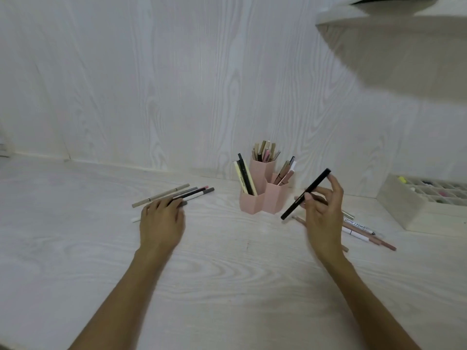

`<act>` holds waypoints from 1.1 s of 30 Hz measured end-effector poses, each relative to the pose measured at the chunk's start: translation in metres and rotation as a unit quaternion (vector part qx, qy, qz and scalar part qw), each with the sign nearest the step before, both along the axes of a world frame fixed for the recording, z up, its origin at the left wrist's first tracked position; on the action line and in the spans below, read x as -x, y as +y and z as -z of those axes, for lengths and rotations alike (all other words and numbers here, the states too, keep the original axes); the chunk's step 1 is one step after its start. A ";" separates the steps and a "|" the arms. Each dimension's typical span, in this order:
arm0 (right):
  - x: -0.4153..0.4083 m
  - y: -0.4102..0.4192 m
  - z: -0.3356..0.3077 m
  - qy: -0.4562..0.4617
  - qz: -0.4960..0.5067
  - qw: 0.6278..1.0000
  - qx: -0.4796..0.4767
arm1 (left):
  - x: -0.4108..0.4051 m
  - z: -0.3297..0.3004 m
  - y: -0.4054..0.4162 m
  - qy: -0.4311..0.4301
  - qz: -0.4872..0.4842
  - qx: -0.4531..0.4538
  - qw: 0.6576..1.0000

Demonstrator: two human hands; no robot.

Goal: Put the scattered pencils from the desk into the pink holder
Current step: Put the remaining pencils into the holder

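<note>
Right hand (322,208) raised off the desk (227,274), wrist bent back, forearm reaching in from lower right; thumb and forefinger pinched on a black pencil (305,194), other fingers fanned loosely upward; pencil slanted, upper end near the fingertips, lower end pointing down-left just beside the pink holder (262,198). Left hand (161,221) palm-down, forearm stretched from lower left; fingers curled down onto a cluster of loose pencils (177,193) left of the holder, touching them, grip not clear. Holder upright near the back wall, its hexagonal cells already stocked with pencils. More scattered pencils (364,231) flat on the desk behind the right hand, beside a compartmented tray (404,210).
</note>
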State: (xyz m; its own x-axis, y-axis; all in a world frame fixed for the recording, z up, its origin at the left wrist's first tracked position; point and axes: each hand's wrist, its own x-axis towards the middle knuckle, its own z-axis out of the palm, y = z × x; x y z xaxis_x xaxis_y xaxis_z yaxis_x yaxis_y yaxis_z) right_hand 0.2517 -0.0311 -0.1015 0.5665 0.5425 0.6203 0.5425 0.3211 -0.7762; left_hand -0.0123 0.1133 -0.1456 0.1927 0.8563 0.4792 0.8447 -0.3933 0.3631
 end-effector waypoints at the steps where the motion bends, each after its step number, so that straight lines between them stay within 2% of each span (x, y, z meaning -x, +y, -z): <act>1: 0.000 0.003 -0.006 0.004 0.003 1.000 -0.007 | 0.000 -0.001 0.000 -0.001 0.010 -0.002 1.000; 6: 0.011 0.034 -0.037 -0.083 0.018 0.996 0.004 | -0.001 -0.001 0.004 -0.010 0.016 0.027 0.999; 11: 0.035 0.073 -0.046 -0.171 0.000 0.982 0.079 | 0.001 -0.001 0.005 -0.018 0.023 0.034 0.999; 15: 0.044 0.087 -0.038 -0.312 0.008 0.934 0.174 | 0.001 0.000 0.006 -0.019 0.026 0.038 0.999; 18: 0.042 0.090 -0.034 -0.364 0.029 0.908 0.205 | 0.002 0.001 0.007 -0.025 0.024 0.046 0.998; 22: 0.038 0.095 -0.039 -0.449 0.102 0.866 0.194 | 0.001 0.002 0.007 -0.032 0.024 0.050 0.998; 28: 0.034 0.112 -0.069 -0.522 0.066 0.794 0.305 | 0.001 0.002 0.007 -0.033 0.026 0.049 0.998; 30: 0.035 0.111 -0.077 -0.511 0.039 0.797 0.319 | 0.002 0.001 0.007 -0.033 0.026 0.047 0.998; 33: 0.035 0.092 -0.091 -0.399 -0.017 0.864 0.306 | 0.002 0.002 0.008 -0.035 0.024 0.043 0.998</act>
